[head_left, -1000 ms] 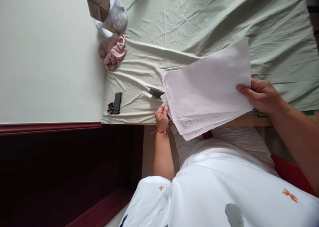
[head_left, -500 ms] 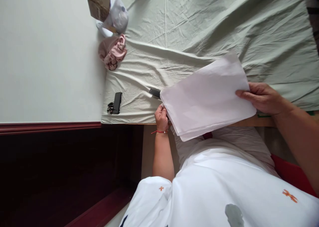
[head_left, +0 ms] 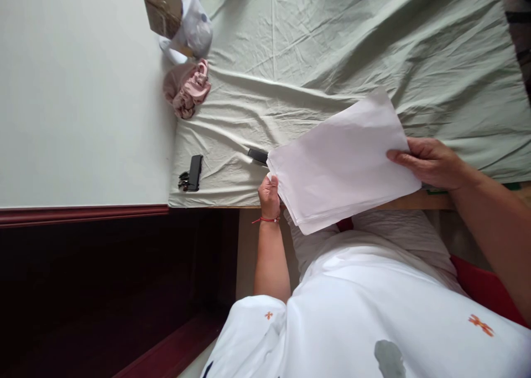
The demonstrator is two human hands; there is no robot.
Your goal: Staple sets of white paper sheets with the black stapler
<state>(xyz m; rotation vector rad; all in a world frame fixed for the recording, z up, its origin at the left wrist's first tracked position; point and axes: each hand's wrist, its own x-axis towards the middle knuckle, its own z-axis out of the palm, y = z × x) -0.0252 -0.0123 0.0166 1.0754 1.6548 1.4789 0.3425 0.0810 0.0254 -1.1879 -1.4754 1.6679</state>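
Note:
A thin stack of white paper sheets (head_left: 340, 162) is held tilted above the table's front edge, its lower edges slightly fanned. My left hand (head_left: 269, 197), with a red string on the wrist, pinches the stack's left edge between thumb and fingers. At the right edge, my right hand (head_left: 427, 161) grips the sheets, thumb on top and the other fingers partly hidden beneath. Just beyond my left hand, a dark object (head_left: 258, 156) lies on the cloth, partly covered by the paper.
A pale green wrinkled cloth (head_left: 249, 101) covers the table. At its left lie a black case with keys (head_left: 194, 173), a pink bunched cloth (head_left: 191, 90), a plastic bag (head_left: 197, 32) and a cardboard box (head_left: 163, 8). The white wall (head_left: 83, 90) borders the left side.
My right hand and the paper's right end have shifted slightly left. My left thumb now lies more over the sheets' edge.

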